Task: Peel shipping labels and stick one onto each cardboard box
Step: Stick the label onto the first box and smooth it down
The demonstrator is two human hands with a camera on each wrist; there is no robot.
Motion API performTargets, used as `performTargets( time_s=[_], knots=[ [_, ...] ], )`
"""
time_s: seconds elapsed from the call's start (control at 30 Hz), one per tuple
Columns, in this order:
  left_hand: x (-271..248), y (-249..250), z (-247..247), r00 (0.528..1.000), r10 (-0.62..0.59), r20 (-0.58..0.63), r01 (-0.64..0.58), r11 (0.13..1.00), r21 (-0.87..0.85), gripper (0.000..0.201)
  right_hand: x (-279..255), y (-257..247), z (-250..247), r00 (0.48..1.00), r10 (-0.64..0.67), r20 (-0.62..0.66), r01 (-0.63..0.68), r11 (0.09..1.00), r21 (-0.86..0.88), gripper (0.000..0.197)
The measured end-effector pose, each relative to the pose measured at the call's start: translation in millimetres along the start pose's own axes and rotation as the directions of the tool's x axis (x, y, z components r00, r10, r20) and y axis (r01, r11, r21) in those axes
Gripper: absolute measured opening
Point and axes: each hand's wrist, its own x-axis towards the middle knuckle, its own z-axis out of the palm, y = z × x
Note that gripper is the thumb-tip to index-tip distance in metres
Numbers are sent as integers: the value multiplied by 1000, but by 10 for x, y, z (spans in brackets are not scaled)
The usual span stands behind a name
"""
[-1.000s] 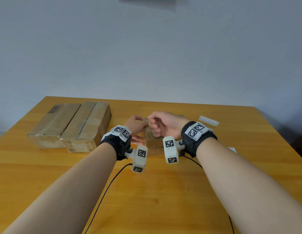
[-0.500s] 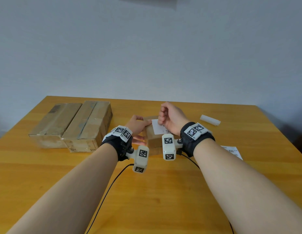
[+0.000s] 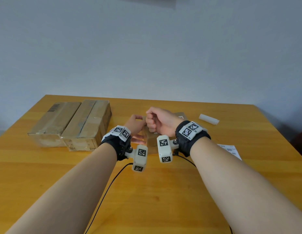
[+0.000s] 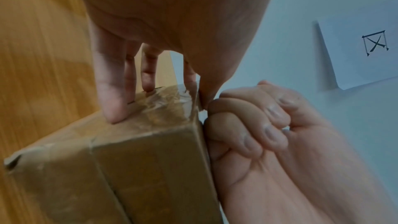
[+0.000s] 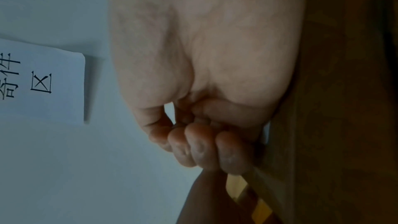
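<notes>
Pressing down on the small box is where we're at: our left hand steadies it from the side, fingers straight and laid flat on its taped face, not curled round anything. Our right hand is balled into a fist against the top of that box, fingers tucked in; the wrist views show only a thin white sliver at the fist, so we'd guess we're rubbing a label down. We can't tell whether the fist has hold of anything.

What could go wrong, in our opinion: a fist is a lumpy thing to smooth with, so the label could crease or trap a bubble, and since it's hidden we can't check it's straight. That box looks light and the tape looks slick, so a hard shove might skate it across the table if the left hand gives. The cable trailing under our wrists could snag too.

Off to the right a printed label sheet lies near the table edge, easy to knock off with a forearm. Further back sits a white roll. Far left, two bigger boxes sit side by side, touching; we don't see labels on their tops, so they probably come next.
</notes>
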Motion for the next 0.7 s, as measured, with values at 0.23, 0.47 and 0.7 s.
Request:
performTargets(
  time_s=[0.23,0.47,0.7],
  knots=[
    [-28,-4,-24,1000,-10,11,10,999,-37,36,-59,-38,-27,992,104,67,-106,994,27,40],
    [-144,3,-43,996,-86,-26,85,995,-56,44,-64,-41,-217,941,-75,-331,184,933,309,33],
    [-265,-16,26,993,-84,83,58,959,278,57,-120,-39,-330,854,-124,-506,334,876,348,29]
  ],
)
